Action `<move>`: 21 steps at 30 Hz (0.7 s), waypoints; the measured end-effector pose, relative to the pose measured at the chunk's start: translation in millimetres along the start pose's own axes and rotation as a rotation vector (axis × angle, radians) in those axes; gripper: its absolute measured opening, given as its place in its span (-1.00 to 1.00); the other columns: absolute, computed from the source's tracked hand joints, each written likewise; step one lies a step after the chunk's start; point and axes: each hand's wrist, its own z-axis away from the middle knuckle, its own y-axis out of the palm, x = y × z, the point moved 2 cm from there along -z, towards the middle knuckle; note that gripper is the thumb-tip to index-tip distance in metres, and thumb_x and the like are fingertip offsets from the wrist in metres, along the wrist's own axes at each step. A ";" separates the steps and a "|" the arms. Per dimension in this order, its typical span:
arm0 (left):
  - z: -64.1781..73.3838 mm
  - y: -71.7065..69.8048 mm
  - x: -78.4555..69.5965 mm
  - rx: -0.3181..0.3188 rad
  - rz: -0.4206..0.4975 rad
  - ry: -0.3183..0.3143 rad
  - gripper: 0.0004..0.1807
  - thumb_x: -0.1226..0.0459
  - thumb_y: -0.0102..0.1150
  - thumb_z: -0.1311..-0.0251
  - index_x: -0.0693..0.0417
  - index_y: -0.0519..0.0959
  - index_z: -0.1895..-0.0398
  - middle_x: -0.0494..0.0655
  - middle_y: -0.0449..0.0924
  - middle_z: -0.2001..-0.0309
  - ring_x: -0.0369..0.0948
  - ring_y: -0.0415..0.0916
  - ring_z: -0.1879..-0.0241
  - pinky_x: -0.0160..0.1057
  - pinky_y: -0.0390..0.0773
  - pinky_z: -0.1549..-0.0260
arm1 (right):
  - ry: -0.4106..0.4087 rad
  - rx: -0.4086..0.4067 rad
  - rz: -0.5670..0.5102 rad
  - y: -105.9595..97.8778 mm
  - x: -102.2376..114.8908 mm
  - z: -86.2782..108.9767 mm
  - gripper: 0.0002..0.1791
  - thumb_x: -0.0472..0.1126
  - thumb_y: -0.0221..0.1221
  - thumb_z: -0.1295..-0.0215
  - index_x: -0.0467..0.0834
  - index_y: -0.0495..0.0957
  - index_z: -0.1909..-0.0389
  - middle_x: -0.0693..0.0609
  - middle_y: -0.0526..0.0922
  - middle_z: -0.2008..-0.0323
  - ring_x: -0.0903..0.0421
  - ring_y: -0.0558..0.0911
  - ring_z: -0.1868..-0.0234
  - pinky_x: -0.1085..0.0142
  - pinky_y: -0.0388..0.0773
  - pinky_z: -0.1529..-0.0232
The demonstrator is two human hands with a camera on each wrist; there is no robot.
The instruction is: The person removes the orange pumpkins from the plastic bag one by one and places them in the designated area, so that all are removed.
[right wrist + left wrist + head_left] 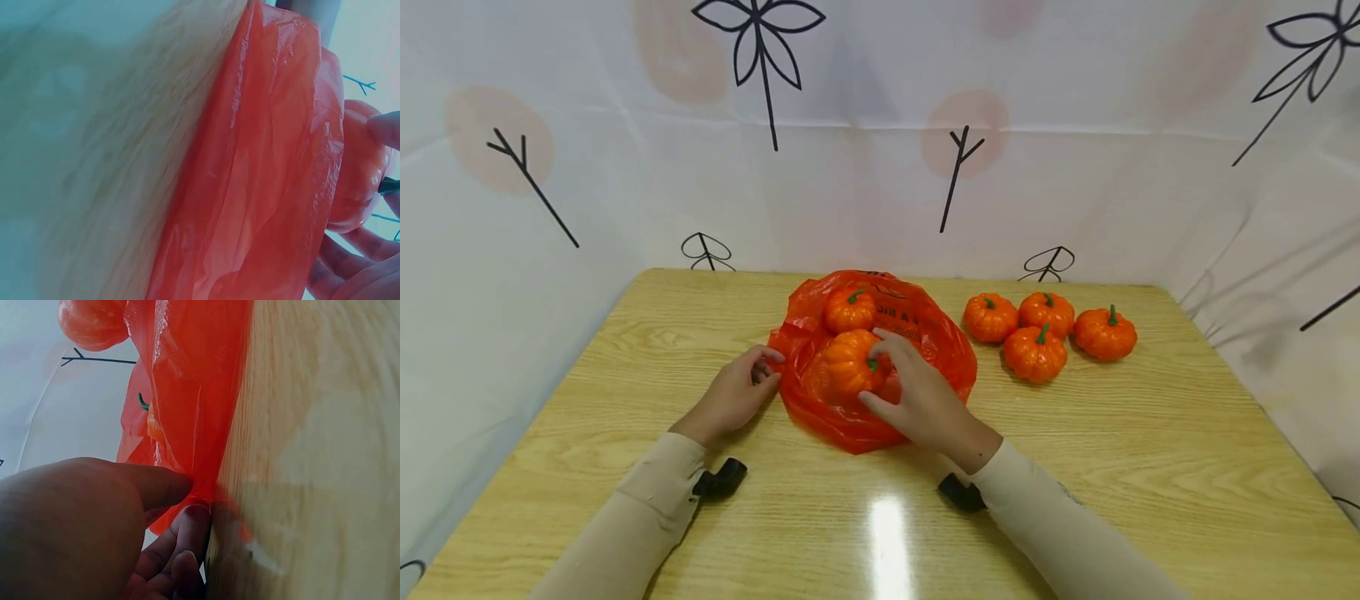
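Note:
An open red plastic bag (943, 346) lies spread on the table, its rim bunched up all round. One small orange pumpkin (850, 312) with a green stem sits in its back part. My right hand (925, 400) holds a second pumpkin (842, 362) over the bag, thumb on the near side and fingers on the far side; in the right wrist view this pumpkin (356, 175) shows above the bag's rim. At the bag's left edge, my left hand (737, 396) pinches the plastic (194, 394) between thumb and fingers, close to the tabletop.
Several more orange pumpkins (1033, 354) stand in a cluster to the right of the bag. The wooden table (1112, 467) ends at the back against a white cloth (850, 192) with printed plants. Black wrist mounts (721, 479) stick out from both sleeves.

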 end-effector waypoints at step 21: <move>0.7 -1.8 -1.6 -0.001 -0.008 -0.005 -0.77 0.29 0.08 -0.44 0.08 0.48 -0.09 0.01 0.54 0.20 -0.15 0.46 0.23 -0.22 0.48 0.16 | 0.020 -0.016 0.005 -12.5 -10.8 13.6 -0.45 -0.06 0.34 -0.28 -0.08 0.29 -0.15 -0.02 0.25 -0.48 -0.10 0.53 -0.29 -0.06 0.31 -0.41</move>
